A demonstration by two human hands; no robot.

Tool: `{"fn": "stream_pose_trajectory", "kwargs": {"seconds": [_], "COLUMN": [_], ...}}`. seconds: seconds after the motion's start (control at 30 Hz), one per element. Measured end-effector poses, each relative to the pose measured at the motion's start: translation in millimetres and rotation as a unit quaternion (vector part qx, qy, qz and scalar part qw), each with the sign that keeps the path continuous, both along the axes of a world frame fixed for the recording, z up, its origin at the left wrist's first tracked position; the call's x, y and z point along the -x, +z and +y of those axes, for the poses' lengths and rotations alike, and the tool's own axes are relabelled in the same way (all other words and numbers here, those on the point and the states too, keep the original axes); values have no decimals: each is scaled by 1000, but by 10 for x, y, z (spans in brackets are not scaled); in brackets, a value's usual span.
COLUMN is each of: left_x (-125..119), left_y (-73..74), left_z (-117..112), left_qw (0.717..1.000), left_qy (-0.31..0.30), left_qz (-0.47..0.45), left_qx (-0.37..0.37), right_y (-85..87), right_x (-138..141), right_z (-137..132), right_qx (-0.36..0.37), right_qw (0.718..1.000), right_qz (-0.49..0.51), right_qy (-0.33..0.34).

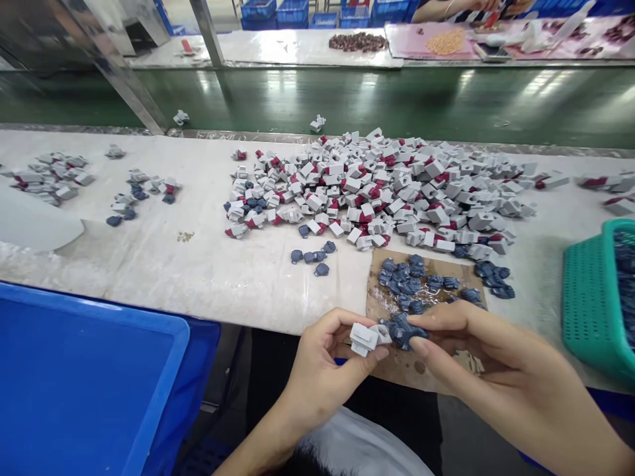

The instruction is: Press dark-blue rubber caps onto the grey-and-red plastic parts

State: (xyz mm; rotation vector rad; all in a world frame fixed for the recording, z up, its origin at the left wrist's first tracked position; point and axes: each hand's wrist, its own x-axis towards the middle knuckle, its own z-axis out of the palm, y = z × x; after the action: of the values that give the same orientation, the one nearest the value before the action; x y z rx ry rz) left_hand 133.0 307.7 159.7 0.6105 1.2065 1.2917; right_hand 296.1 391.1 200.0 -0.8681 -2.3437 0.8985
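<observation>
Between thumb and fingers, my left hand [330, 370] pinches a light grey plastic part [363, 339] with a blocky body and a round socket end. A dark blue moulded piece [401, 330] is gripped in my right hand [486, 357], thumb below and fingers above. The two parts meet end to end in front of me; whether they are joined I cannot tell. Just beyond the hands lies a brown board [374, 291], wet-looking, with several dark blue pieces [399, 277] on it. Behind it spreads a large heap of grey parts [367, 182], many with dark red pieces attached.
A green basket [588, 297] holding dark blue pieces stands at the right. At the lower left is a blue bin [84, 383]. Smaller clusters of grey parts [54, 175] lie left on the white-covered table [208, 277]. A green conveyor belt [278, 99] crosses behind; a co-worker's arm [441, 9] shows beyond.
</observation>
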Motion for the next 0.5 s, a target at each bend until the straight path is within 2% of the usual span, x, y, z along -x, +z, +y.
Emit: {"fn": "stream_pose_trajectory", "kwargs": {"seconds": [0.23,0.5], "left_x": [16,20], "left_y": [55,50], "left_z": [-18,-33], "left_qw": [1000,993], "left_qy": [1,-19], "left_qz": [18,99], "left_qx": [-6,-58], "right_y": [-7,40], "right_x": [54,39], "right_z": [-5,1], "right_qx": [-65,-50], "right_qw": [997,991], "right_qz": [-15,-64], "right_qy": [27,110]}}
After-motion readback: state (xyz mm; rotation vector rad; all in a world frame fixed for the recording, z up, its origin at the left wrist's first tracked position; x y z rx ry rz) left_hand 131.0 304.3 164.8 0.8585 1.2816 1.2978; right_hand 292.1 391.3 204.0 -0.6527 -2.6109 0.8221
